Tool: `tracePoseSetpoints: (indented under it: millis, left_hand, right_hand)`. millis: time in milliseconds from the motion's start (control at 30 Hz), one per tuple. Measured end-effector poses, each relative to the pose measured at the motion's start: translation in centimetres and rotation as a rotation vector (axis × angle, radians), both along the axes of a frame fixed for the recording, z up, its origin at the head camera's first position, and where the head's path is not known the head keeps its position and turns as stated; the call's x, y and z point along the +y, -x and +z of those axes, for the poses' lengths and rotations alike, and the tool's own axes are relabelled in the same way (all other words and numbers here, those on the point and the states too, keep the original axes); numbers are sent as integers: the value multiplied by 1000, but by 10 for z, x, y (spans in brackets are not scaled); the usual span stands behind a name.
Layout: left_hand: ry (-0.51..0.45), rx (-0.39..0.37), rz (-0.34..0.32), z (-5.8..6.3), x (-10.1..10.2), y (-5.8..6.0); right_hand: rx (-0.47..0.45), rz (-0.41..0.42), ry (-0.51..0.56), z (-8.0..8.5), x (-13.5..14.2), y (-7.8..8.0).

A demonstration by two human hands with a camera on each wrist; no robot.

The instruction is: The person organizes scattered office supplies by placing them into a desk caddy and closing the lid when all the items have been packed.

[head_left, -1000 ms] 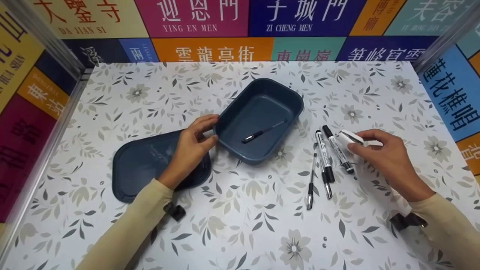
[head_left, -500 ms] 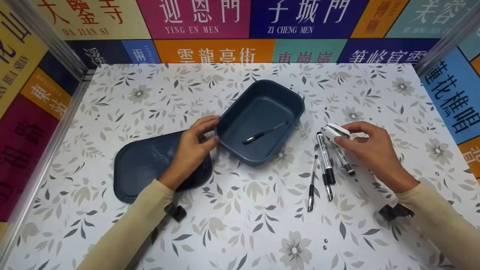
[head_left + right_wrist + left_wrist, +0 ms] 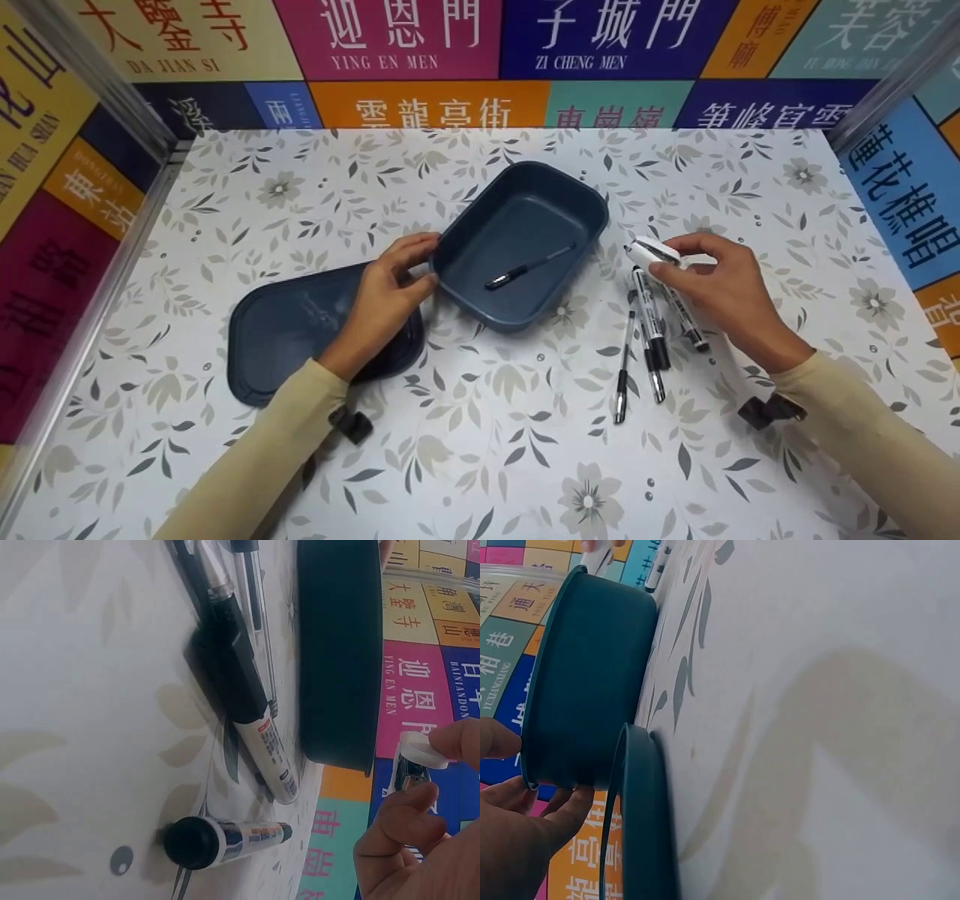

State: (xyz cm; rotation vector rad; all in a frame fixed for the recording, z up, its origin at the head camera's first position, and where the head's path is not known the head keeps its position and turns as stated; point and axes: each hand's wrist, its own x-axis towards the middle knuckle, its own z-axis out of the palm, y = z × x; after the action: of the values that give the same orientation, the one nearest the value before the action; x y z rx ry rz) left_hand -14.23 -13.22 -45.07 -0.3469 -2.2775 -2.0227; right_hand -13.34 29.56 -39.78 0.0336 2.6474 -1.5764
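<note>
Shifted left since a second ago: the right hand [image 3: 724, 285] and the small white stapler [image 3: 654, 250] it pinches. From the head, the stapler is above the upper ends of the markers [image 3: 651, 322], just right of the blue box [image 3: 517, 225], where one pen [image 3: 517, 272] lies. Fingers bent, the left hand [image 3: 388, 289] grips the box's left corner, over the lid [image 3: 292, 322]. From the left wrist, thumb and fingers touch the box's rim and wall. From the right wrist, the stapler sits between thumb and fingers, clear of the table [image 3: 450, 450].

Booth-like workspace: lettered panels [image 3: 386, 37], metal corner posts [image 3: 116, 79], floral tabletop [image 3: 487, 465].
</note>
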Motion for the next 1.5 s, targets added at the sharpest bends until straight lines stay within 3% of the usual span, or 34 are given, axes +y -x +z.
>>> tracePoseSetpoints:
  millis: [400, 1167, 1500]
  left_hand:
    - [5, -8, -2, 0, 0, -1]
    - [-19, 7, 2, 0, 1, 0]
    - [51, 5, 7, 0, 0, -1]
  right_hand:
    - [11, 38, 97, -1, -24, 13]
    - [52, 72, 113, -6, -60, 30]
    - [65, 69, 116, -5, -68, 32]
